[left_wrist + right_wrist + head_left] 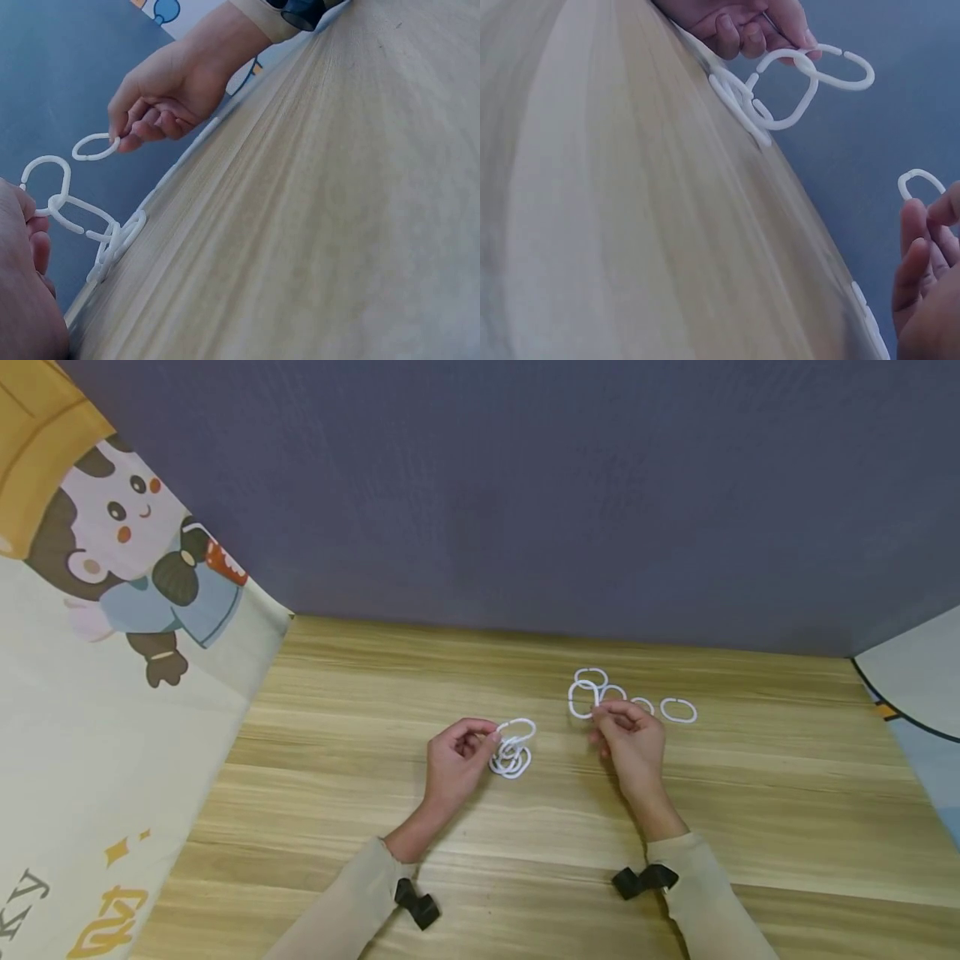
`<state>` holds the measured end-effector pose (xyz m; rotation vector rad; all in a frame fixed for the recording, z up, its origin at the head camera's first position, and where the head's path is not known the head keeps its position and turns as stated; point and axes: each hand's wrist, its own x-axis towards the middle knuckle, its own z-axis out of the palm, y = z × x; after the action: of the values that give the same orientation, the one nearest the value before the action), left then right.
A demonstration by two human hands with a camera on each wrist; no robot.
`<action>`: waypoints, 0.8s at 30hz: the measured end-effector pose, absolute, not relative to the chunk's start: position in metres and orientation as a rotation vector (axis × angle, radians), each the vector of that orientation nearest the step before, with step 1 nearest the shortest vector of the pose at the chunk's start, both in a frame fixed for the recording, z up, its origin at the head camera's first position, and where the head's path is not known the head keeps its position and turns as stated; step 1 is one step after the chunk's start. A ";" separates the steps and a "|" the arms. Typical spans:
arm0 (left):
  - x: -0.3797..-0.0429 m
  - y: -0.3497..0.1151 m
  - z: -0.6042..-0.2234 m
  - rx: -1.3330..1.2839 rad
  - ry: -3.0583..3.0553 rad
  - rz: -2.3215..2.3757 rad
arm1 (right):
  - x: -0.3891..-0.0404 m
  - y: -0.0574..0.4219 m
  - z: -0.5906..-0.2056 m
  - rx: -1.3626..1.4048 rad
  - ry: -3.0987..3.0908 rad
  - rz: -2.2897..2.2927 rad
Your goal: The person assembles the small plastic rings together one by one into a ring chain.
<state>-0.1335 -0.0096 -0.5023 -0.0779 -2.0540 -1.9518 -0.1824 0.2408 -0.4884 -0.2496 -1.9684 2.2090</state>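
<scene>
Head view: hands (461, 762) (636, 747) pinch white links (534, 729) (572, 700), the right partly hiding another link (642, 700).

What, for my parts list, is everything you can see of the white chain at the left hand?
The chain has smooth white oval links, plastic by their look, several showing a small gap in the loop. The left hand pinches the raised end link; the next slants down from it, and the lower ones bunch together on the wood-grain table. They overlap, so their exact number cannot be told.
</scene>
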 end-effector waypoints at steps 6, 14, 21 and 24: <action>-0.133 -0.011 -0.502 -0.076 -2.053 -1.941 | -0.179 0.237 -0.482 -0.221 -2.013 2.245; -0.128 -0.016 -0.501 -0.092 -2.064 -1.945 | -0.169 0.231 -0.477 -0.209 -1.976 2.313; -0.123 -0.021 -0.501 -0.097 -2.062 -1.962 | -0.155 0.223 -0.470 -0.147 -1.968 2.387; -0.120 -0.023 -0.500 -0.107 -2.057 -1.972 | -0.148 0.219 -0.466 -0.135 -1.966 2.413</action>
<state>-0.1199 -0.0231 -0.5000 -0.1066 -2.0569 -1.9725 -0.1479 0.2186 -0.4661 -0.1350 -1.9660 2.4131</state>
